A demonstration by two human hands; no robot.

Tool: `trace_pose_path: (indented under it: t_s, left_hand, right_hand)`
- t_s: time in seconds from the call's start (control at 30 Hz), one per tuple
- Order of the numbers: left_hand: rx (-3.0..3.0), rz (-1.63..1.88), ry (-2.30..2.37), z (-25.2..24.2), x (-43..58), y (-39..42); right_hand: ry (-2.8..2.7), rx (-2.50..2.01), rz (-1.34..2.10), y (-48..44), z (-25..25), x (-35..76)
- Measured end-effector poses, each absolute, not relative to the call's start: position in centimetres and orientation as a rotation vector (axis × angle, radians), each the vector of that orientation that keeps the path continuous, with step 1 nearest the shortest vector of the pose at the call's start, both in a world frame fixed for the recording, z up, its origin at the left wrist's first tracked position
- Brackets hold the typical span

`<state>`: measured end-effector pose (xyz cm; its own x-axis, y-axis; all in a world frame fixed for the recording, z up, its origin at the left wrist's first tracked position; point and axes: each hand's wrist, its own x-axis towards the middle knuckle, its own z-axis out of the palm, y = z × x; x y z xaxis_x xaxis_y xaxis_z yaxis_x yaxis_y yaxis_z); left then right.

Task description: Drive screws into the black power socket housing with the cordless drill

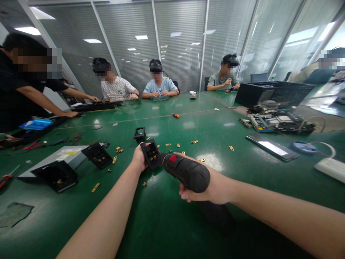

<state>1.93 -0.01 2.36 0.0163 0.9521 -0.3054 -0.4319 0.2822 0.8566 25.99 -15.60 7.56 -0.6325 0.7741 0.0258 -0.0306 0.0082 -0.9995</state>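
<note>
My left hand (139, 158) is closed around a black plastic socket box (151, 147), tilted so that its hollow side faces me, with brass parts inside. Wrapped round the handle of a black cordless drill (185, 171) is my right hand (198, 190). The drill's front end points left at the box; whether its bit touches a brass part I cannot tell. Small brass strips (194, 142) and screws (144, 184) lie scattered around on the green table (161, 223). Just behind my left hand stands a black square frame (139, 133).
Two more black boxes (97, 155) rest at left by a grey metal case (54, 158). On the right are a phone (272, 146), a circuit board (280, 120), a black computer case (272, 95) and a white power strip (331, 168). Several people work around the table; an orange screwdriver (175, 115) lies mid-table.
</note>
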Motion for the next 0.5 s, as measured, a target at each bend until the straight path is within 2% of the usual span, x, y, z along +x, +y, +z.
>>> trace_pose_path:
  t_s: [0.5]
  left_hand:
    - [0.62, 1.215, 1.065, 3.14, 2.5, -0.39]
  right_hand:
    - [-1.723, -0.796, 1.603, -15.68, 7.78, 25.77]
